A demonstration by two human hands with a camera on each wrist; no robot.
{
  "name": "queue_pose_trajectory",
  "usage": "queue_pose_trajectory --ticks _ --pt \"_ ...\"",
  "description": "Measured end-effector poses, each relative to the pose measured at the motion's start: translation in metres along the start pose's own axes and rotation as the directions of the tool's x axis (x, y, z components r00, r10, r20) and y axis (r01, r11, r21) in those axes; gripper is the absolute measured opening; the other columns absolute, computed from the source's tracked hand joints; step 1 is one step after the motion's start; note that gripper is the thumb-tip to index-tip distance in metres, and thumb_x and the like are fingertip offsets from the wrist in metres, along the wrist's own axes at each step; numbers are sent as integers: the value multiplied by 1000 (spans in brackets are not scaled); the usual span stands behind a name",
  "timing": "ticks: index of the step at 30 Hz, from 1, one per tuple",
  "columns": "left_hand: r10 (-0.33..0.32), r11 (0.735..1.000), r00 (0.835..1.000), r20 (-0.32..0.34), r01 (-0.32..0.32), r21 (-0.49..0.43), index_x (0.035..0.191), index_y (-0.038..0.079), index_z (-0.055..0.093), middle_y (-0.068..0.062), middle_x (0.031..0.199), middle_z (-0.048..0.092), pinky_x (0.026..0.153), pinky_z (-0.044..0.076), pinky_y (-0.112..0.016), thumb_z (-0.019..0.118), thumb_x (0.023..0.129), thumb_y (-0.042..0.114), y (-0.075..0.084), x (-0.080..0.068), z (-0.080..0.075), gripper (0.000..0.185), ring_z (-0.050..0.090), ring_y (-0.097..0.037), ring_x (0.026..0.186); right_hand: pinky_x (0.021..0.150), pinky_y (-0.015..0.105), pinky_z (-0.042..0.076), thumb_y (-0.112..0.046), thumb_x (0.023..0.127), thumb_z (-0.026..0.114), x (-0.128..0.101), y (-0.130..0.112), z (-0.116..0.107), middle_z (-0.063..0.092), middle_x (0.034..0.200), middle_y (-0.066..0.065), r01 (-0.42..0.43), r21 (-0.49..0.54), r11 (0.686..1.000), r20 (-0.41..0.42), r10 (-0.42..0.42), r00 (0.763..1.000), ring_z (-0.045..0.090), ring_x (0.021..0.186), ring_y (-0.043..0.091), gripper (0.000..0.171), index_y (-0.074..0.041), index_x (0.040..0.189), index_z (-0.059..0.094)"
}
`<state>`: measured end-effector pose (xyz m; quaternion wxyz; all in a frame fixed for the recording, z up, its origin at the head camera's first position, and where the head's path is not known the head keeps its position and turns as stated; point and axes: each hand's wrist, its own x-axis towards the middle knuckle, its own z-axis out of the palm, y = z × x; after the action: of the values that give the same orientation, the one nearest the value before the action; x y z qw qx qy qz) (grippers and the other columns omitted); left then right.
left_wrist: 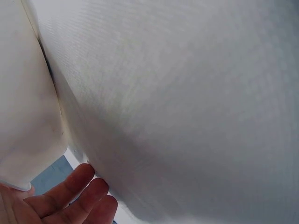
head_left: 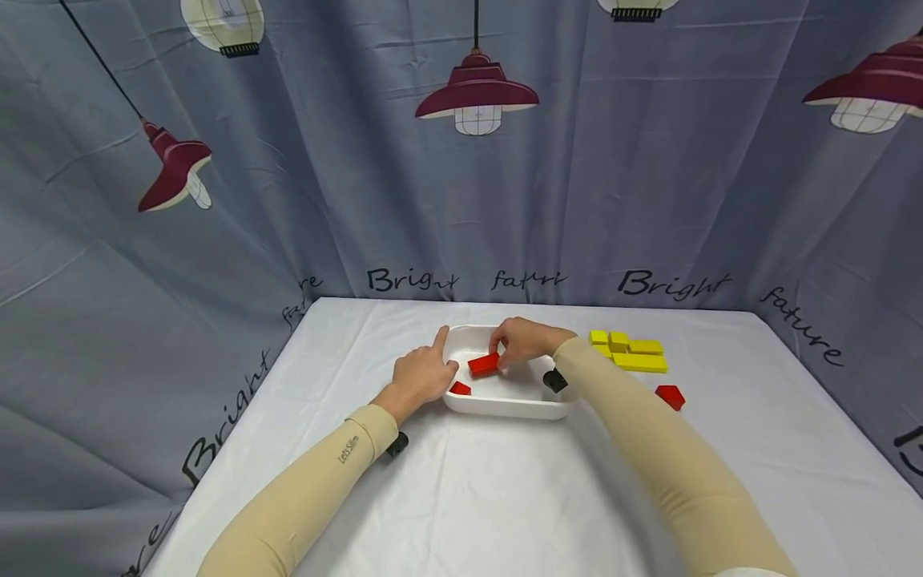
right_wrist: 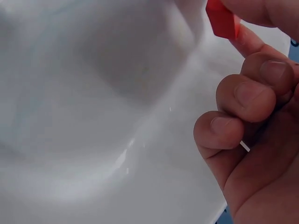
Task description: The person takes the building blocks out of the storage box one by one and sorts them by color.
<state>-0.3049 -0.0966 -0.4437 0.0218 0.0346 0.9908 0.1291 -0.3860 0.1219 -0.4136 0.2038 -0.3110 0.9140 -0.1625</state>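
Note:
A white tray (head_left: 508, 409) with rounded corners sits on the cloth. My left hand (head_left: 424, 373) holds its left wall, the thumb over the rim; in the left wrist view its fingers (left_wrist: 79, 182) lie along the outside. Over the tray floor, my right hand (head_left: 526, 340) pinches a red block (head_left: 483, 365) between thumb and index finger. The end of that block shows in the right wrist view beside the thumb, with the other fingers (right_wrist: 245, 93) curled below. Another red block (head_left: 460, 389) lies in the tray's front left corner.
Several yellow blocks (head_left: 640, 363) lie grouped to the right of the tray, partly behind the right sleeve. A red pentagonal block (head_left: 671, 397) rests on the white tablecloth (head_left: 505, 497) nearer the right side. A printed grey curtain (head_left: 548, 200) hangs behind the table.

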Motion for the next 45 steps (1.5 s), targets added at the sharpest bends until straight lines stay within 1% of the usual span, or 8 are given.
queue_pose_trajectory --ticks 4,8,13,17,27,33,41,45 --pt "5 1000 1000 -8 -5 5 161 23 20 -14 123 68 81 52 -47 44 99 41 1 0 -2 69 68 -29 101 68 29 41 -18 83 78 -10 3 -10 57 78 1 -21 26 999 -16 21 1000 52 77 16 15 -18 98 73" --pt "-2 1000 1000 2 2 2 162 23 19 -15 124 68 81 52 -47 44 99 42 1 1 -3 70 67 -28 101 68 29 40 -20 84 78 -21 4 -18 54 74 0 -30 39 999 -33 32 999 51 75 16 15 -18 98 74" --pt "-16 1000 1000 13 16 4 162 23 17 -15 127 67 82 53 -47 44 99 43 1 1 -2 71 67 -29 102 66 29 38 -21 85 78 -36 7 -22 50 70 0 -27 68 997 -47 31 998 48 69 15 14 -17 98 73" --pt "-17 1000 1000 10 17 1 162 24 18 -15 128 66 83 52 -48 43 99 44 1 0 0 70 67 -29 103 66 30 38 -21 85 78 -48 10 -25 50 69 0 -24 80 997 -63 29 998 48 68 16 14 -16 98 74" --pt "-10 1000 1000 9 10 -7 162 24 18 -15 126 67 81 52 -46 42 99 43 0 -1 0 70 67 -29 100 65 30 37 -21 87 77 -83 21 -30 51 73 6 -38 124 992 -102 51 993 49 71 18 17 -16 103 73" --pt "-6 1000 1000 8 6 4 162 23 18 -14 124 68 77 52 -45 42 99 43 0 0 1 70 66 -27 95 63 29 38 -23 87 76 -105 31 -32 50 72 3 -59 158 986 -112 77 991 48 69 18 19 -17 105 72" --pt "-9 1000 1000 12 9 3 162 23 18 -15 126 67 80 52 -46 42 99 44 1 0 0 71 67 -28 99 59 27 38 -23 86 76 -130 45 -28 49 68 0 -67 201 977 -140 96 985 47 63 15 20 -18 105 73" --pt "-6 1000 1000 13 6 3 162 23 17 -15 125 67 78 52 -46 42 99 43 0 0 -1 70 67 -28 98 59 27 38 -21 85 77 -142 48 -28 49 68 2 -70 237 969 -138 105 985 47 62 15 22 -16 106 72"
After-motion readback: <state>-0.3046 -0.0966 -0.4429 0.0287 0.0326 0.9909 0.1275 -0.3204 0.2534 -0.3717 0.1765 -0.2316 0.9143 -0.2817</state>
